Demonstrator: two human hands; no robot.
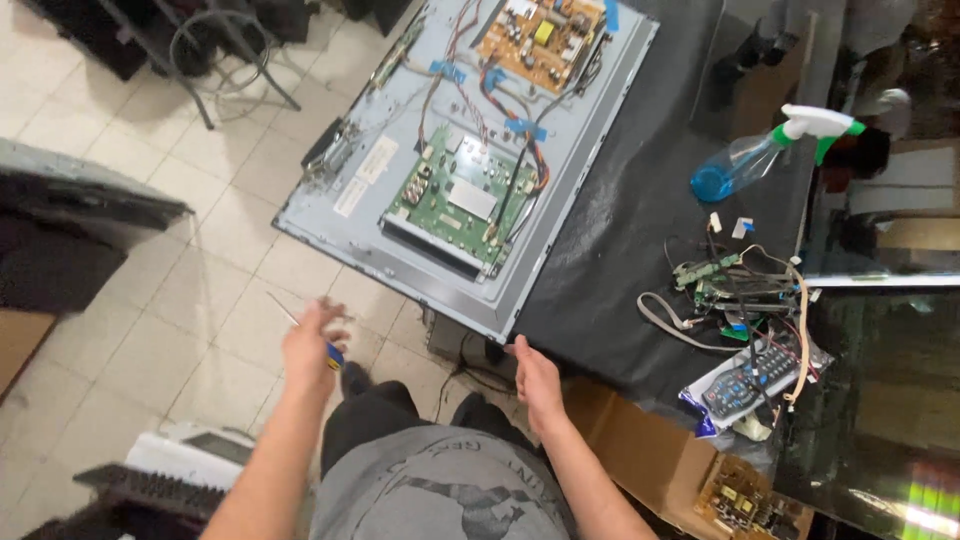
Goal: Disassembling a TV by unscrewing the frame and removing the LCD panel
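Screwdriver [322, 345]: lower left of centre, gripped in left hand [312, 345]; judged light, rigid, slim; best held by blue handle | right hand [535, 380]: spread, empty, below TV panel [330, 215] corner, centre frame.

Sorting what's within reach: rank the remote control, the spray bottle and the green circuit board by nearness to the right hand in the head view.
1. Remote control, to the right of the right hand, on the table edge.
2. Green circuit board, up and left, on the panel.
3. Spray bottle, far upper right.
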